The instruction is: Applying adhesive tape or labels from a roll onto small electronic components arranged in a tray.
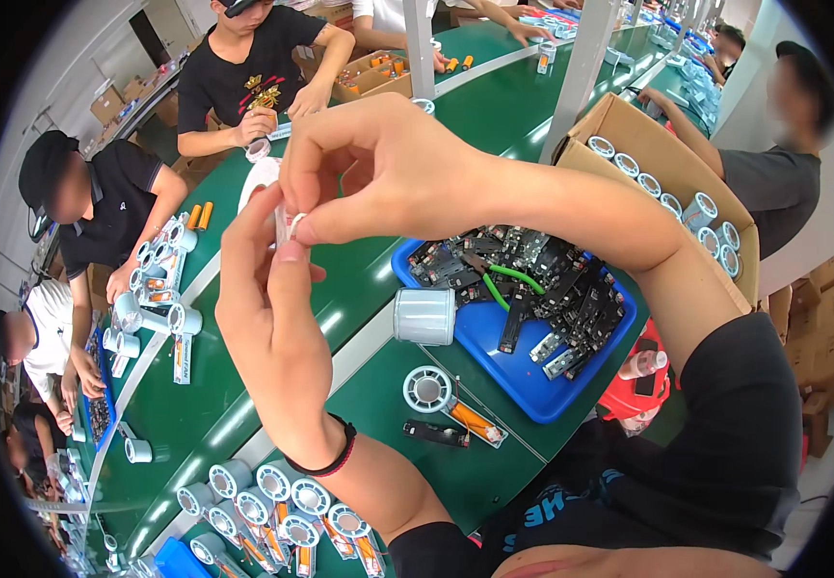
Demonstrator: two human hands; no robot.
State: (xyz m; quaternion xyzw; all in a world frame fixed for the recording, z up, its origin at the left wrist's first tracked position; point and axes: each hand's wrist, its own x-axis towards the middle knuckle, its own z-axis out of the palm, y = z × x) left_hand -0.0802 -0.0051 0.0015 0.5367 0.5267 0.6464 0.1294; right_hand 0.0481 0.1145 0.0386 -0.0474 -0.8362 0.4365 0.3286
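My left hand (pixel 277 308) and my right hand (pixel 388 173) meet, raised above the green bench. Thumbs and fingers of both pinch a small whitish piece (pixel 290 227), mostly hidden by the fingers. Just behind them shows part of a white rounded thing (pixel 259 179), whose kind I cannot make out. Under my right forearm, a blue tray (pixel 542 400) bears many black circuit modules (pixel 585 313) and green-handled cutters (pixel 516 279). Beside it stand a pale blue-grey cylindrical housing (pixel 424 316) and a round fan head (pixel 428 390) with orange battery cells (pixel 476 422). A black module (pixel 436 433) lies close by.
Several fan assemblies (pixel 277 501) crowd the bench at lower left. A cardboard box (pixel 609 125) of round housings stands at right. A metal post (pixel 579 77) rises from the bench. Co-workers sit across and to the left; another person (pixel 773 164) is at right.
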